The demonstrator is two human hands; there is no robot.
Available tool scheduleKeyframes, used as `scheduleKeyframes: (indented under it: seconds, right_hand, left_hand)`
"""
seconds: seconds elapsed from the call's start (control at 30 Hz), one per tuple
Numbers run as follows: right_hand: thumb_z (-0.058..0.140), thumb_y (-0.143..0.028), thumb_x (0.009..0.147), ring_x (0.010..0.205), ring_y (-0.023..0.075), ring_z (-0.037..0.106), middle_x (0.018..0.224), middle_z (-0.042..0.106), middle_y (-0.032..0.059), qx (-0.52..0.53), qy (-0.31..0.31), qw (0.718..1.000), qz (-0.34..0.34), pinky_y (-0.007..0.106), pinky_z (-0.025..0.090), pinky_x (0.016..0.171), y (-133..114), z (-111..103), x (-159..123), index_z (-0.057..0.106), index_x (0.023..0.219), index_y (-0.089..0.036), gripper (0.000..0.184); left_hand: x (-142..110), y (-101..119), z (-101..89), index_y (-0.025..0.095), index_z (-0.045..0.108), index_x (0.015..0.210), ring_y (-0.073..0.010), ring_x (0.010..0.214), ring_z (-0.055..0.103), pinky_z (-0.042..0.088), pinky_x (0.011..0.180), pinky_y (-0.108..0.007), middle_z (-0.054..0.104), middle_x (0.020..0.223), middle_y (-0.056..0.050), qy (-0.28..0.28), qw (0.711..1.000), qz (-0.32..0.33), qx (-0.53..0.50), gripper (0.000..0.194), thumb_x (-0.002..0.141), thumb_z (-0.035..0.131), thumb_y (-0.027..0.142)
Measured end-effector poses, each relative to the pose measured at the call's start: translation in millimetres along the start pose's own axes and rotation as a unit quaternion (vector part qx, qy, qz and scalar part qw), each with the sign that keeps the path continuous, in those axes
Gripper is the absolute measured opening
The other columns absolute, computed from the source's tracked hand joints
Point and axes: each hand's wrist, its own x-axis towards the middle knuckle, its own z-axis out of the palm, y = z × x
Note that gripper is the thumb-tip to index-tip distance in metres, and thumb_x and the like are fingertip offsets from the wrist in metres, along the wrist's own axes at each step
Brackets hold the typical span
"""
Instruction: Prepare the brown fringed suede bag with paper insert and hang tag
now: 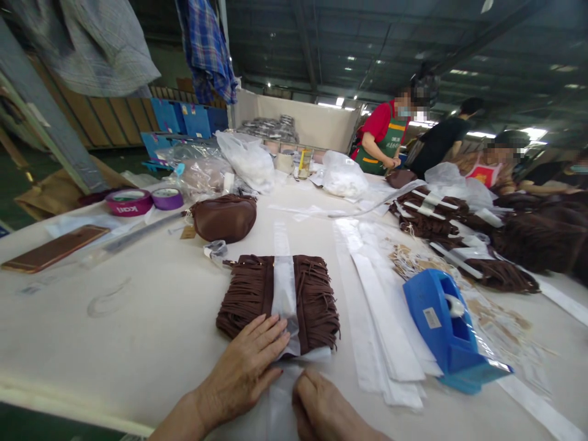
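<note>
Using the broad pale table [147, 343] as a firm bed seemed the first point of good work, so that the brown fringed piece [257, 294] lay square on it. The fringe was likely to bunch or slip, so light, even pressure suited it, with no strands caught under the white strip [283, 288] that ran over its middle and the strip drawn taut.

The piece lay just beyond the hands. The left hand [245, 367] rested on the strip at the piece's near part, fingers extended close together, thumb apart. The right hand [319, 401] was curled on the near side, apart from the piece; what its fingertips held, if anything, could not be told.
</note>
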Motion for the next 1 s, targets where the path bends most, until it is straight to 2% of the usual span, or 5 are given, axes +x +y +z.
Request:
scheduleKeyframes:
  seconds: [0.17,0.37,0.7,0.83,1.0]
  right_hand:
    - [0.042,-0.004,0.073,0.057,0.012,0.05,0.068,0.057,0.0037,0.187,-0.144,0.954,0.185,0.021,0.034,0.051,-1.7,-34.8,12.2,0.052,0.077,-0.014,0.014]
    - [0.044,-0.005,0.072,0.059,0.0113,0.046,0.067,0.054,0.002,0.245,-0.149,0.932,0.223,0.021,0.032,0.054,-1.8,-42.3,17.5,0.05,0.072,-0.015,0.012]
    - [0.042,-0.01,0.064,0.067,0.0127,0.051,0.079,0.053,0.0038,0.306,0.081,0.946,0.068,0.02,0.043,0.059,8.6,-10.0,-9.2,0.05,0.088,-0.017,0.027]
    - [0.042,-0.006,0.058,0.083,0.0147,0.055,0.098,0.053,0.0077,0.268,0.127,0.955,0.019,0.021,0.048,0.07,4.2,0.1,-10.9,0.048,0.11,-0.018,0.054]
    - [0.041,-0.001,0.061,0.084,0.0135,0.056,0.093,0.053,0.006,0.207,0.164,0.964,0.023,0.021,0.048,0.074,2.0,6.5,-3.7,0.052,0.109,-0.019,0.052]
  left_hand:
    - [-0.6,-0.4,-13.4,0.02,0.03,0.135,-0.0204,0.133,0.025,0.031,0.107,-0.046,0.031,0.143,-0.005,-0.074,0.994,-0.018,-0.076,0.071,0.067,0.046,0.008]
    - [-0.1,2.1,-16.5,0.02,0.026,0.137,-0.0247,0.134,0.02,0.023,0.109,-0.051,0.024,0.146,-0.006,-0.129,0.98,-0.047,-0.142,0.083,0.057,0.051,0.015]
    - [-1.2,8.6,14.4,0.012,0.039,0.129,-0.0236,0.131,0.029,0.035,0.102,-0.047,0.043,0.135,-0.011,0.049,0.999,-0.016,0.013,0.074,0.055,0.04,0.003]
    - [-1.9,5.6,14.5,0.012,0.041,0.128,-0.0232,0.129,0.031,0.04,0.098,-0.045,0.044,0.134,-0.01,0.063,0.997,-0.001,0.045,0.066,0.063,0.039,0.005]
    - [-2.8,6.5,10.9,0.013,0.037,0.131,-0.0221,0.13,0.03,0.04,0.099,-0.044,0.042,0.137,-0.008,0.044,0.998,0.004,0.042,0.066,0.065,0.04,0.006]
